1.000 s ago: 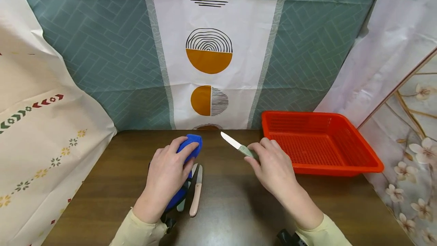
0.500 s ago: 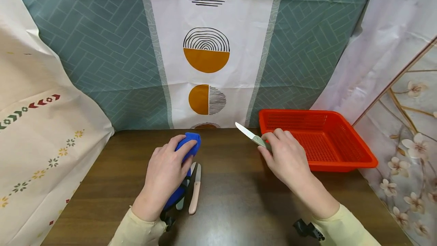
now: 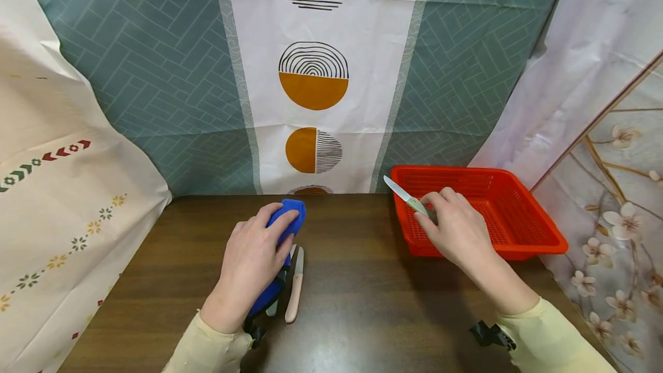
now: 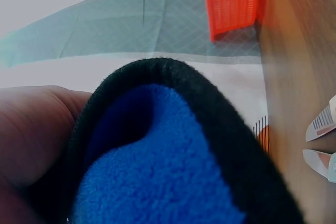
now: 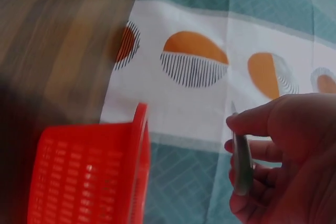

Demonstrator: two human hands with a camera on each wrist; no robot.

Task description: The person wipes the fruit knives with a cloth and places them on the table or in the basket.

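In the head view my left hand [image 3: 251, 263] grips a folded blue cloth [image 3: 294, 206]. The left wrist view shows the fuzzy blue cloth [image 4: 168, 171] with its black edging close up. My right hand [image 3: 458, 226] pinches a small knife [image 3: 414, 203] by its pale green handle, with the bright blade pointing up and left. The knife overlaps the basket's left side in this view. On the table just right of my left hand lies a knife with a pale pink handle [image 3: 293, 298]. Beside it is a knife with a pale green handle [image 3: 272, 308], mostly hidden.
A red plastic basket [image 3: 536, 240] with perforated walls stands at the back right of the brown wooden table [image 3: 357, 304]. Patterned cloths hang behind and at both sides, with a teal and white sheet [image 3: 357, 85] at the back.
My right hand has moved right with the knife, from over the middle of the table to the basket's left side. My left hand stays on the blue cloth.
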